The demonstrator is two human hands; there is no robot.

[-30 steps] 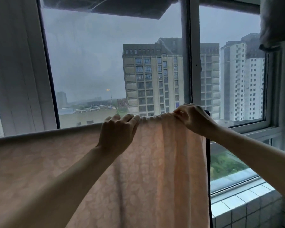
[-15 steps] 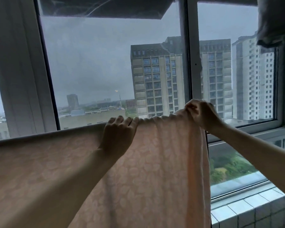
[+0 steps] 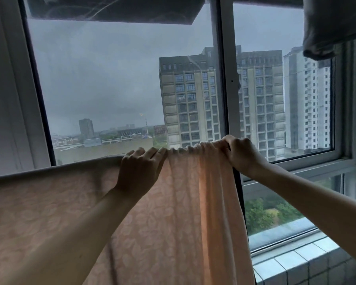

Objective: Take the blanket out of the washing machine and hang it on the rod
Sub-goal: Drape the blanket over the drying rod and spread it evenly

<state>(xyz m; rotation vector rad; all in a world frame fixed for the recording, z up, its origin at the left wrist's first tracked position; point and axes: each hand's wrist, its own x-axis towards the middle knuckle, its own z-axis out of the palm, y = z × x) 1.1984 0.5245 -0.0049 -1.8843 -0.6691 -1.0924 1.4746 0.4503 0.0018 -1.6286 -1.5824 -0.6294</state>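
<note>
Blanket (image 3: 173,212) draped over the rod, which it hides. Right hand (image 3: 242,155), now shifted rightward, grips the bunched top edge; left hand (image 3: 140,169) curls over the fold. Spreading is under way; gathers remain between the 2 hands.

The blanket (image 3: 183,212), pale peach with a faint leaf pattern, hangs draped in front of the window (image 3: 121,79); its top edge runs from the left border up to the right. The rod beneath it is covered. The left hand (image 3: 140,169) rests on the top edge with fingers hooked over it. The right hand (image 3: 242,155) grips the bunched right end. A tiled sill (image 3: 292,262) lies lower right. Grey fabric (image 3: 333,25) hangs upper right.
</note>
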